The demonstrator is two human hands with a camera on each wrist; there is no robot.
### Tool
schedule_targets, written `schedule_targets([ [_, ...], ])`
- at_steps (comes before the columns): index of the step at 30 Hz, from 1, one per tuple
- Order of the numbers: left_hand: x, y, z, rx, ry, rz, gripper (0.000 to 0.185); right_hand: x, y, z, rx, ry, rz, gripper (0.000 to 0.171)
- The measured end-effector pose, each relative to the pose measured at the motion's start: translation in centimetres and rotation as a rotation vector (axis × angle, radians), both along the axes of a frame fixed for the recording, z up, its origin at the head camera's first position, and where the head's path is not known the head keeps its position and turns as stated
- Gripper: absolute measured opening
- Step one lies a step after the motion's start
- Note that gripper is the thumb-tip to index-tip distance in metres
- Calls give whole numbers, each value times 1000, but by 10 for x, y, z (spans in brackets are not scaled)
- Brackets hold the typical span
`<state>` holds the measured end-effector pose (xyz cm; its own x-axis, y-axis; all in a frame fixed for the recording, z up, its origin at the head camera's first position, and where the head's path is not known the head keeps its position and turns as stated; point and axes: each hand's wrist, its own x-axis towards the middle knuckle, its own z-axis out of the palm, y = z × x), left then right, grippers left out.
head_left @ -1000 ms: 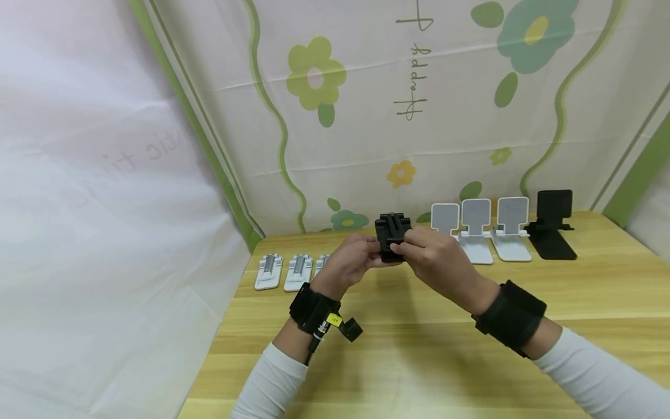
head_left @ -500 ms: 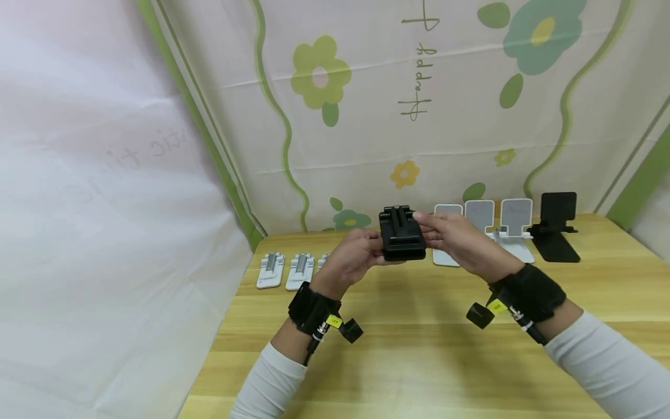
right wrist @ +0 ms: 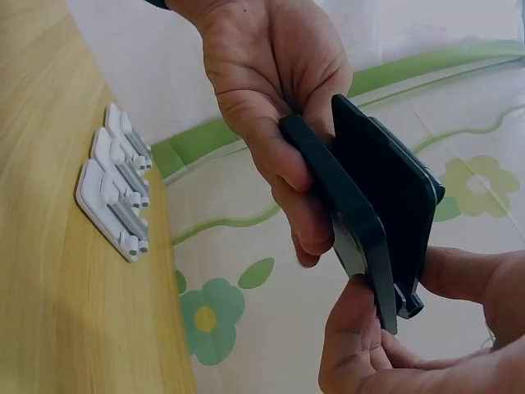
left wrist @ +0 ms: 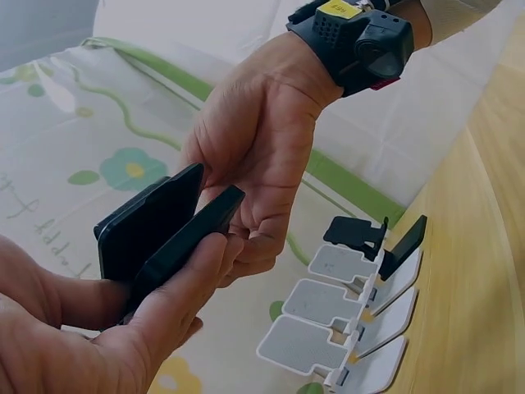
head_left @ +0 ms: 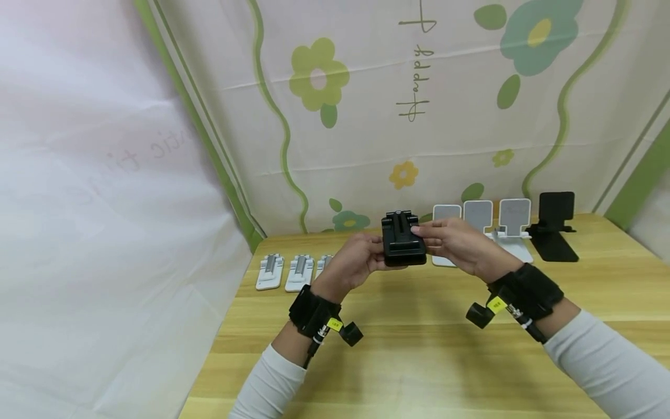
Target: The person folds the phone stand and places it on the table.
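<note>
The left hand (head_left: 352,263) and right hand (head_left: 456,245) both grip the folded black plastic phone stand (head_left: 402,239), held above the wooden table (head_left: 419,349). Compared with half a second ago, the stand sits slightly lower. The right fingers now lie across its right edge.

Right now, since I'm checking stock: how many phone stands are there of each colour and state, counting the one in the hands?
white folded stands: 3
white opened stands: 3
black opened stand: 1
black stand gripped by left hand and right hand: 1
Total: 8
</note>
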<state>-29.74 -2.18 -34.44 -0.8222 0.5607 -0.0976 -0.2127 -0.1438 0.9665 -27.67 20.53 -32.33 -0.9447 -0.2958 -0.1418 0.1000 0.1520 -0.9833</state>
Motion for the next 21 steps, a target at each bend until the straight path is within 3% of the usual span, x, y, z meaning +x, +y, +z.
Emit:
schedule_targets([
  [9, -2, -2, -1, 46, -9, 9, 48, 1, -1, -2, 19, 12, -1, 63],
  [14, -3, -1, -3, -22, 35, 6, 42, 1, -1, -5, 26, 11, 2, 63],
  [21, -3, 7, -5, -128, 10, 62, 41, 0, 3, -12, 61, 25, -18, 55],
])
